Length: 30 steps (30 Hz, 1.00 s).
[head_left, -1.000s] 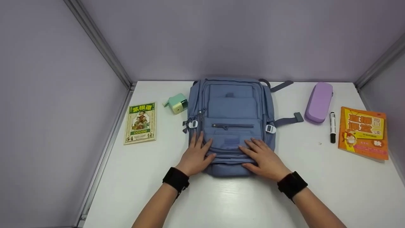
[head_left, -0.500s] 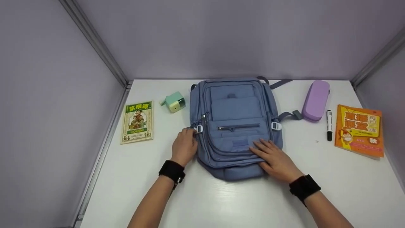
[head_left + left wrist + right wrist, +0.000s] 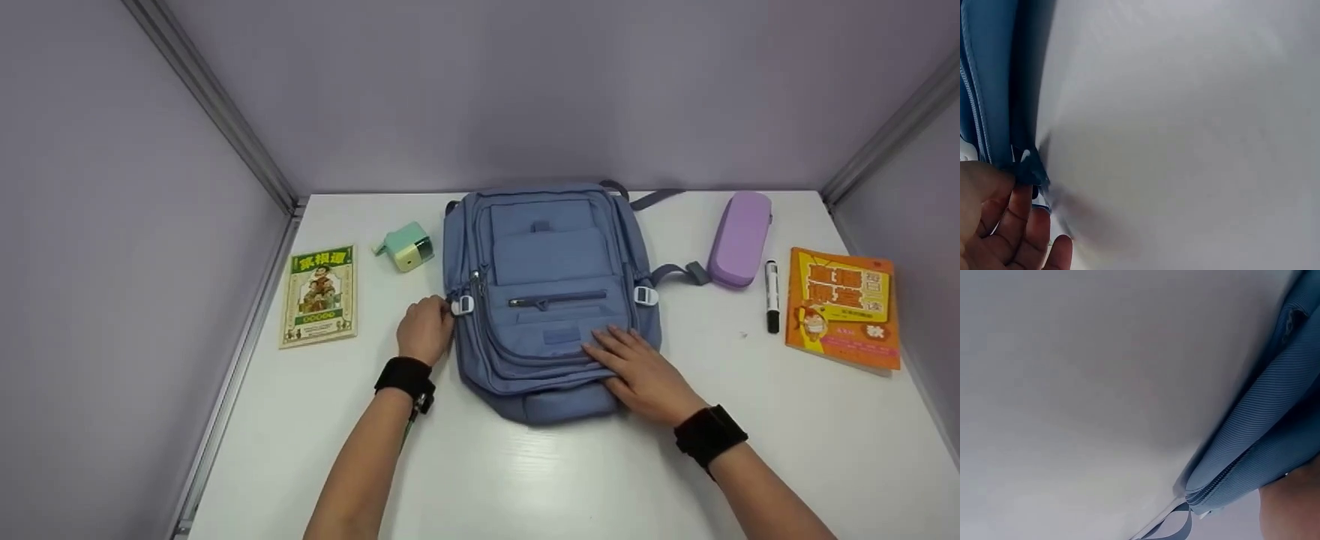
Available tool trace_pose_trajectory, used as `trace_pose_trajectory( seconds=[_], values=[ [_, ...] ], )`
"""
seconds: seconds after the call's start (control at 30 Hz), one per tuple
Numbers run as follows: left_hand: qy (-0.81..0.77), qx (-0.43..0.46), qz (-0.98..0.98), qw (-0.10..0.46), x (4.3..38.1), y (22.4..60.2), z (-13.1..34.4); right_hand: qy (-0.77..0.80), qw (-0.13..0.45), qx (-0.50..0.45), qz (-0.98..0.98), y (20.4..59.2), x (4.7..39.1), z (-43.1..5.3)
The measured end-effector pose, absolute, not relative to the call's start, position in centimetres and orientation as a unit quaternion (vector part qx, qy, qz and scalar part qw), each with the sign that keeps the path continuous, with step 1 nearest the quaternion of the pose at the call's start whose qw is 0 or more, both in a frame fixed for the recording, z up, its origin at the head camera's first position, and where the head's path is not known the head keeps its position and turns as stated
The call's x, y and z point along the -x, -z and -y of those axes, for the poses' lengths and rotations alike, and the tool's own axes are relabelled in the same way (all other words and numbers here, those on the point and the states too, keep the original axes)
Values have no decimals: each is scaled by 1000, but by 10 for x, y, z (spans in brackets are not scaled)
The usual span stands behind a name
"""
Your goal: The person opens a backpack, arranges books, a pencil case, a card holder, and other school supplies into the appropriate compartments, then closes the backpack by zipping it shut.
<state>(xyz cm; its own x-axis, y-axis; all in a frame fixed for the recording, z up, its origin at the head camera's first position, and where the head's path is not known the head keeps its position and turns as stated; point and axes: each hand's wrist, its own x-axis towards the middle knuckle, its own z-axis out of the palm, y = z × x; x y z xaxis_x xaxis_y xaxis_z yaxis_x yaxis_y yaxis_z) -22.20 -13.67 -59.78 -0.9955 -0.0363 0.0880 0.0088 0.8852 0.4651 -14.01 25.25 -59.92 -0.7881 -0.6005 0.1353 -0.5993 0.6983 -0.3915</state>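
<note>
A blue backpack (image 3: 551,259) lies front side up on the white table. At its left edge, by a white buckle (image 3: 463,305), my left hand (image 3: 426,330) has its fingers bent. The left wrist view shows that thumb and index finger pinch a small blue fabric strap end (image 3: 1030,169) on the bag's side; the other fingers are loosely curled. My right hand (image 3: 649,379) rests with spread fingers on the lower right of the bag's front. Only a bit of that hand (image 3: 1292,506) shows in the right wrist view, beside the bag's zippered edge.
On the left lie a green-and-cream book (image 3: 320,296) and a mint pencil sharpener (image 3: 406,246). To the right are a purple pencil case (image 3: 740,240), a marker (image 3: 772,296) and an orange book (image 3: 842,307). A loose strap (image 3: 681,273) sticks out from the bag's right side.
My left hand has gone from lying flat on the bag's front to pinching at its left side. The backpack has turned slightly. My right hand stays on the lower right.
</note>
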Motion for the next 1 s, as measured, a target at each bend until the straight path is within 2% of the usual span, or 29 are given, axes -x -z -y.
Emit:
trace_pose_trajectory(
  seconds=[0.27,0.6,1.0],
  values=[
    [174,27,983,48,218,591,132,208,15,322,-924,596,149,-251],
    [148,97,983,56,184,570,132,199,12,314,-928,595,157,-254],
    [133,160,978,-4,136,561,117,176,44,272,-945,589,154,-246]
  ],
)
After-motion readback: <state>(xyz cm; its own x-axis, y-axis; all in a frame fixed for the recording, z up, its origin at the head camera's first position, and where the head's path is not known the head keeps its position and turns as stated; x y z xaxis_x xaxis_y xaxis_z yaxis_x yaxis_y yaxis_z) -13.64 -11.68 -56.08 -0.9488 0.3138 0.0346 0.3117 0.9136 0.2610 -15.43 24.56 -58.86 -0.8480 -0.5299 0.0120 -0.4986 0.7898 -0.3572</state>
